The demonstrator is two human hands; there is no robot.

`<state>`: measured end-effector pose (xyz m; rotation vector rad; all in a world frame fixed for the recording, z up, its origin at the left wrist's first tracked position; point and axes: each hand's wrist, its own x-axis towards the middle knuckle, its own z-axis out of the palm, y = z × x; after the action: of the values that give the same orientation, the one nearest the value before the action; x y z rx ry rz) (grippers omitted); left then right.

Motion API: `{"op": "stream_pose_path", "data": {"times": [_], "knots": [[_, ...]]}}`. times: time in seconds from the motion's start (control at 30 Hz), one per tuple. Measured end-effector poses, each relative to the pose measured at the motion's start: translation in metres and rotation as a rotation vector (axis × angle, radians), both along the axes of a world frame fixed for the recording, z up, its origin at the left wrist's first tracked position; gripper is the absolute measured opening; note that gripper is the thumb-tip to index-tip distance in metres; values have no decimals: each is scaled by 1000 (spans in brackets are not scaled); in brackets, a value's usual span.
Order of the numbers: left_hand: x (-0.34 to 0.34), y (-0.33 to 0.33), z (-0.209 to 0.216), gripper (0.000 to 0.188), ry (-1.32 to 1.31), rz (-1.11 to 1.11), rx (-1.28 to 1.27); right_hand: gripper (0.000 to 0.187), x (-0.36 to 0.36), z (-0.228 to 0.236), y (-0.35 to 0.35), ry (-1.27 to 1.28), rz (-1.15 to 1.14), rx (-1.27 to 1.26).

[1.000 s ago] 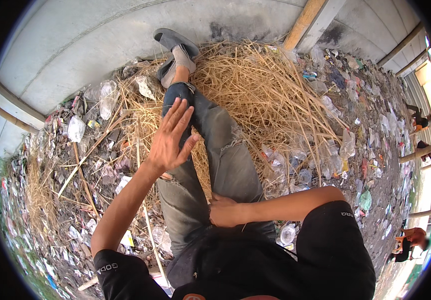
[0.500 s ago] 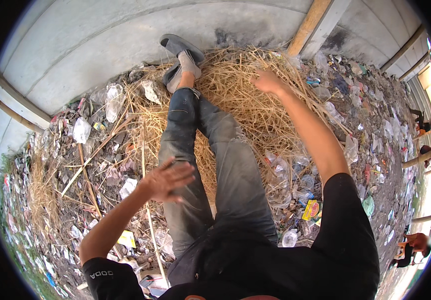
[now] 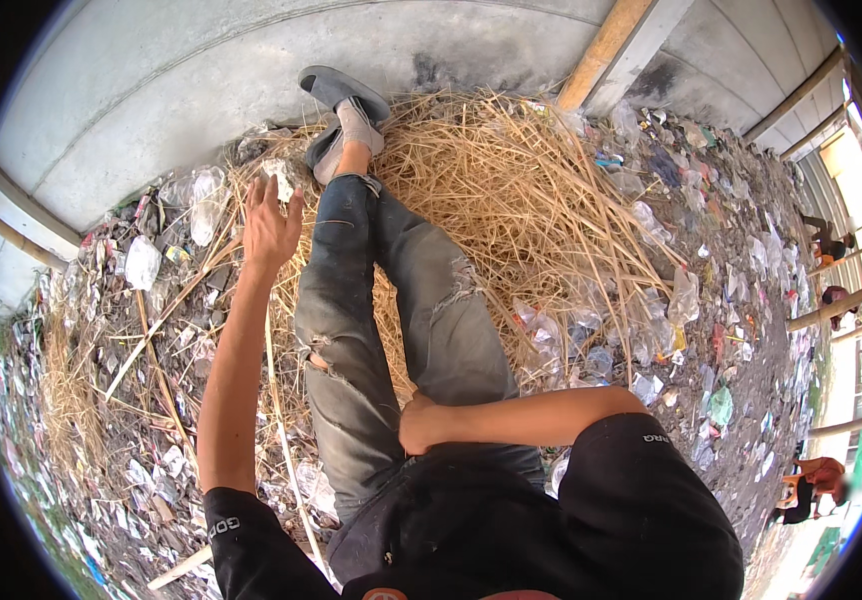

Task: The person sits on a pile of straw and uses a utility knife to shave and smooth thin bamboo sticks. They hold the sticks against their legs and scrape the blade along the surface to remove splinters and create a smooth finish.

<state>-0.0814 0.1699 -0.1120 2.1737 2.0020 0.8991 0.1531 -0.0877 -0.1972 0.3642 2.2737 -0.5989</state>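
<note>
My left hand [image 3: 271, 228] is stretched forward beside my left shin, fingers spread, holding nothing. It hangs over the left edge of a pile of dry straw [image 3: 496, 175], near a pale crumpled scrap [image 3: 284, 175]. My right hand [image 3: 421, 424] is bent across my body and rests at the inner thighs of my torn jeans [image 3: 451, 320]. Its fingers are tucked down out of sight, so I cannot see whether they grip anything. My legs lie over the straw with the ankles crossed, and grey slippers [image 3: 346, 92] are on my feet.
A grey concrete wall [image 3: 231, 75] rises beyond my feet, with a wooden post [image 3: 601, 55] against it. Plastic litter covers the ground on both sides, including a clear bag [image 3: 684, 297]. A thin stick [image 3: 278, 400] lies left of my legs. People [image 3: 819, 485] are at the far right.
My left hand has swung forward from over my thigh to beside my shin. My right hand has come back from the far straw to my lap.
</note>
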Motion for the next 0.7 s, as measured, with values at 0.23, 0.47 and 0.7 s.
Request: {"op": "stream_pose_path", "data": {"times": [0.23,0.47,0.7], "knots": [[45,-25,-29,73,187,-108,-96,41,-2,84,71,-134,-271,-534],[62,-67,-61,74,521,-285,-350,31,-1,146,184,810,-704,113],[64,-74,-59,71,398,-192,-328,54,5,91,216,660,-1112,482]]}}
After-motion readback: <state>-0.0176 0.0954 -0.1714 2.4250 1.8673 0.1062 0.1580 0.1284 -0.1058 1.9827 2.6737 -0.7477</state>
